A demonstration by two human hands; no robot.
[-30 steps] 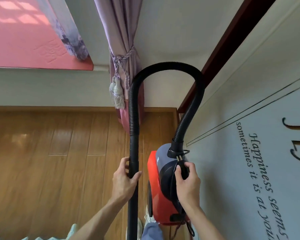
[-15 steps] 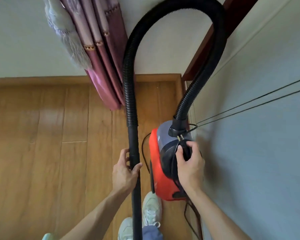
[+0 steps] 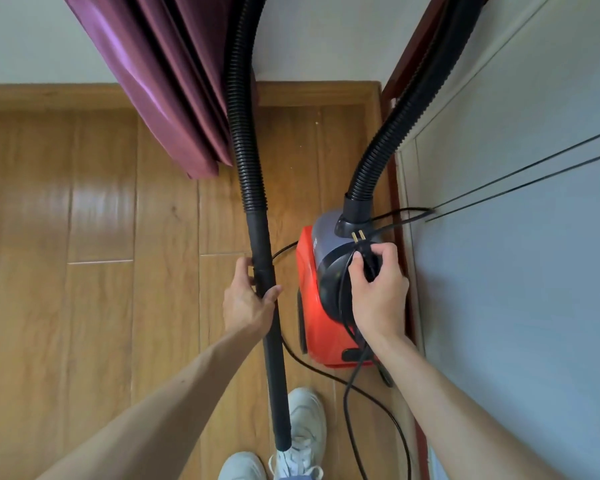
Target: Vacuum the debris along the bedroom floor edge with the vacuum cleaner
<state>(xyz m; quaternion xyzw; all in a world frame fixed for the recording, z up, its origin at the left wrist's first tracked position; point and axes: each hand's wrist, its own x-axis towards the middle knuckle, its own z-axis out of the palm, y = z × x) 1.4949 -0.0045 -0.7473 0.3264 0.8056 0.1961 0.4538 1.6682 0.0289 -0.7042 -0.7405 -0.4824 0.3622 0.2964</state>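
Note:
A red and grey vacuum cleaner [image 3: 312, 306] hangs close to the right wall, carried by its top handle. My right hand [image 3: 378, 292] grips that handle together with the black power plug [image 3: 359, 242], whose two brass pins stick out. The black ribbed hose [image 3: 241, 133] arcs up out of view and comes down to the rigid black tube [image 3: 272, 341]. My left hand [image 3: 248, 299] is closed around the tube's upper part. The tube's open end hangs above my white shoes [image 3: 305, 434]. A small speck of debris [image 3: 315, 124] lies near the far skirting.
The black power cord [image 3: 378, 396] trails in loops over the wooden floor [image 3: 101, 271]. A purple curtain [image 3: 167, 98] hangs to the floor at the far wall. A grey-blue wall [image 3: 516, 306] runs along the right, with a dark red door frame [image 3: 395, 77] in the corner.
The view has tilted down from the wall and window toward the floor and my shoes. The vacuum cleaner and both hands keep their grips; the plug and cord now show clearly.

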